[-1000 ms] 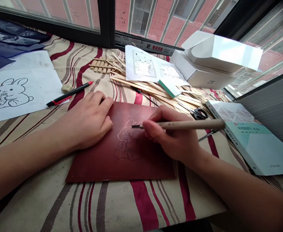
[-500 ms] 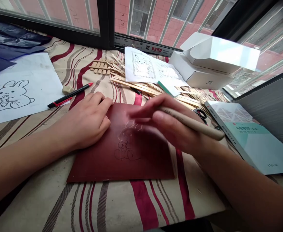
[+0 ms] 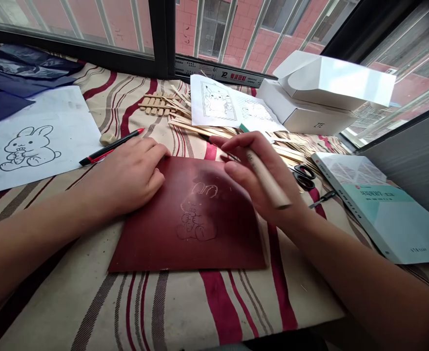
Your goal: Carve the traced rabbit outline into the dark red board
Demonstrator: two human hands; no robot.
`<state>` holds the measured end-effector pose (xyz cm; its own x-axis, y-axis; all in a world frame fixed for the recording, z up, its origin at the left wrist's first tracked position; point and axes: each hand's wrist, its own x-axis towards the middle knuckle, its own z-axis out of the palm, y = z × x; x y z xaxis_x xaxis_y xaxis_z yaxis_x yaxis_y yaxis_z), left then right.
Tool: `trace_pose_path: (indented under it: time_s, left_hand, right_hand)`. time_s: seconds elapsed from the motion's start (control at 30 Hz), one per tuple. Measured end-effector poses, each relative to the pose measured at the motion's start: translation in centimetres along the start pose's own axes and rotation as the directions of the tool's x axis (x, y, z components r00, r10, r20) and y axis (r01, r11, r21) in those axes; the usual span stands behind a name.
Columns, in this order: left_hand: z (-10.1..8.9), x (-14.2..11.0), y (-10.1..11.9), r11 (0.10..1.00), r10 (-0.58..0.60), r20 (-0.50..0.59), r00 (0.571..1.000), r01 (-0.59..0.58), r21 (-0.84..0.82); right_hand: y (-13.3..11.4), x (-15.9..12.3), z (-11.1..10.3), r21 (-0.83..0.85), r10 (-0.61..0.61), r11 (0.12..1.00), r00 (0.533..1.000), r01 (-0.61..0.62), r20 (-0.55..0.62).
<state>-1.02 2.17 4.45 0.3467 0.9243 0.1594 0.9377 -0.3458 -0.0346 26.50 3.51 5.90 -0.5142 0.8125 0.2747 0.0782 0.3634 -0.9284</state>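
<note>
A dark red board (image 3: 148,248) lies on the striped cloth with a rabbit outline (image 3: 197,214) on it. Its lines are pale at the ears and face, darker below. My left hand (image 3: 137,168) holds down the board's upper left corner, fingers bent at the edge and thumb on the surface. My right hand (image 3: 261,170) is closed around a wooden-handled carving tool (image 3: 265,178), above the board's upper right side. The handle points back toward me; the tool's tip is mostly hidden behind the fingers and seems apart from the outline.
Left lies a paper with a rabbit drawing (image 3: 31,146), a pen (image 3: 112,146) and an eraser-like lump (image 3: 107,139). Behind are thin wooden sticks (image 3: 185,119), printed sheets (image 3: 217,102) and a white box (image 3: 309,107). Scissors (image 3: 304,178), a slim black-handled tool (image 3: 324,197) and a book (image 3: 382,204) lie right.
My right hand has drawn back from the rabbit outline toward the right, and the tool's handle has swung to point more toward me. My left hand stays on the board.
</note>
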Motion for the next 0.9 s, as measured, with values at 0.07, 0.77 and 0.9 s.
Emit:
trace_pose_path:
  time_s: [0.07, 0.77, 0.9]
  left_hand:
    - [-0.1, 0.0, -0.1, 1.000, 0.004, -0.010, 1.000, -0.004, 0.018]
    - [-2.3, -0.3, 0.2, 0.974, -0.163, 0.109, 0.981, 0.142, 0.175]
    - [-2.6, -0.5, 0.5, 0.958, -0.113, 0.147, 0.983, 0.068, 0.279]
  right_hand:
    - [-0.2, -0.1, 0.0, 0.166, 0.034, 0.983, 0.970, -0.076, 0.239]
    - [0.3, 0.8, -0.1, 0.112, 0.200, 0.970, 0.968, -0.217, 0.149]
    - [0.1, 0.8, 0.1, 0.112, 0.270, 0.951, 0.950, -0.289, 0.155]
